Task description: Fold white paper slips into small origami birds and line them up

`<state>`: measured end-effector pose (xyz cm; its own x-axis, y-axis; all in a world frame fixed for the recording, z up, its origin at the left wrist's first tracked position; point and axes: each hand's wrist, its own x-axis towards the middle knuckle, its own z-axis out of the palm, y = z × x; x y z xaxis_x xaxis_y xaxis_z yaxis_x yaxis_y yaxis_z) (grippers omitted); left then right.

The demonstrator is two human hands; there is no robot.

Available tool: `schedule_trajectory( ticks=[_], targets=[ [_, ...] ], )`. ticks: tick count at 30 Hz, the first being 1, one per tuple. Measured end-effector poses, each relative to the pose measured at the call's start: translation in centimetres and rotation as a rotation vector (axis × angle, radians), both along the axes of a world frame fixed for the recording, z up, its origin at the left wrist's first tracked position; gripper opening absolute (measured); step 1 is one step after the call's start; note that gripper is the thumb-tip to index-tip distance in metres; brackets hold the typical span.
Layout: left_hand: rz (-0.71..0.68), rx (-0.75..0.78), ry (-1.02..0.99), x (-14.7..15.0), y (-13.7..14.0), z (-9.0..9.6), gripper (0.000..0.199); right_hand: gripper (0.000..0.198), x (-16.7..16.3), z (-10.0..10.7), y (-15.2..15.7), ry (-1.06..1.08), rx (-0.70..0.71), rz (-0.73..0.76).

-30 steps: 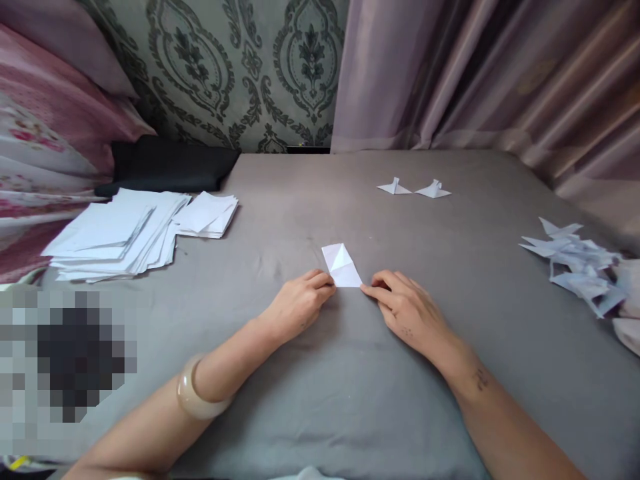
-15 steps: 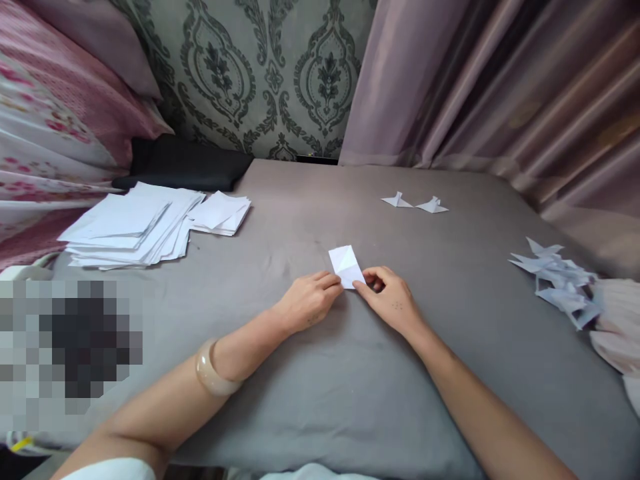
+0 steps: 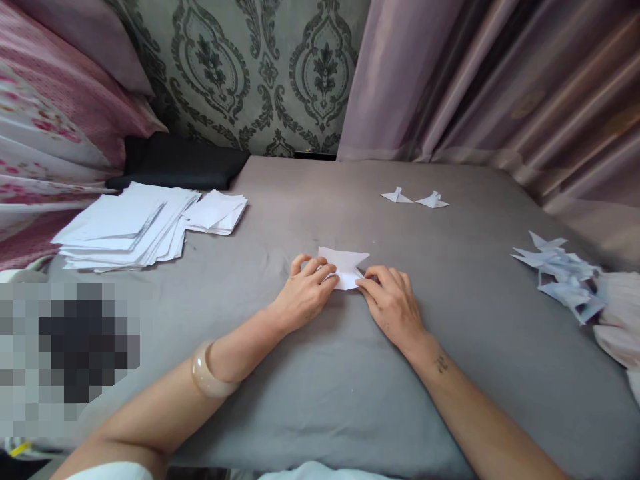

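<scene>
A small folded sheet of white paper (image 3: pixel 345 261) lies in front of me on the grey cloth (image 3: pixel 320 387), its right side pinched inward to a notch. My left hand (image 3: pixel 311 288) has its curled fingers closed on the paper's left edge. On the opposite side, my right hand (image 3: pixel 391 299) pinches the lower right corner between thumb and fingers. The fingertips cover parts of the paper's edges. A pale bangle (image 3: pixel 207 373) circles my left wrist.
At the left lie a big stack of white paper (image 3: pixel 125 223) and a smaller stack (image 3: pixel 216 212), with a black folded item (image 3: pixel 180 161) behind. Two folded paper shapes (image 3: pixel 433 199) sit at the back. Several more folded papers (image 3: pixel 563 273) are heaped at the right, beside pale fabric (image 3: pixel 623 313).
The paper has gone from a flat square-like shape to a wider one with sides drawn inward. Both hands have shifted their hold, and the right hand has turned more palm-down.
</scene>
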<state>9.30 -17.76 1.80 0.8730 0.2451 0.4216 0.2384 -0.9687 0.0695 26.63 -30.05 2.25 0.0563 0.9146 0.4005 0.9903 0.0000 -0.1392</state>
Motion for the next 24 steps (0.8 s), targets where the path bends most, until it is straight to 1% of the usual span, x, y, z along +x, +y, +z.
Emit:
schedule_trajectory(
  ticks=[5, 10, 14, 17, 21, 24],
  targets=[
    [-0.006, -0.091, 0.051, 0.2, 0.2, -0.1, 0.021, 0.014, -0.1, -0.2, -0.6, 0.101, -0.073, -0.093],
    [0.007, -0.157, 0.036, 0.7, 0.3, 0.1, 0.022, 0.015, -0.5, -0.2, -0.7, 0.173, -0.088, -0.163],
    [0.073, -0.254, -0.020, 1.6, 0.5, 0.1, 0.024, 0.015, -0.5, -0.6, -0.5, 0.251, -0.071, -0.184],
    [0.148, -0.339, -0.030, 2.3, 0.6, 0.2, 0.019, 0.014, -0.4, -0.9, -0.3, 0.295, -0.057, -0.213],
    [0.197, -0.421, 0.032, 3.1, 1.0, 0.5, 0.015, 0.013, -0.6, -1.1, 0.0, 0.316, -0.046, -0.253],
    [0.207, -0.425, 0.085, 3.5, 1.3, 0.8, 0.016, 0.013, -0.7, -1.1, 0.1, 0.313, -0.035, -0.267]
  ],
)
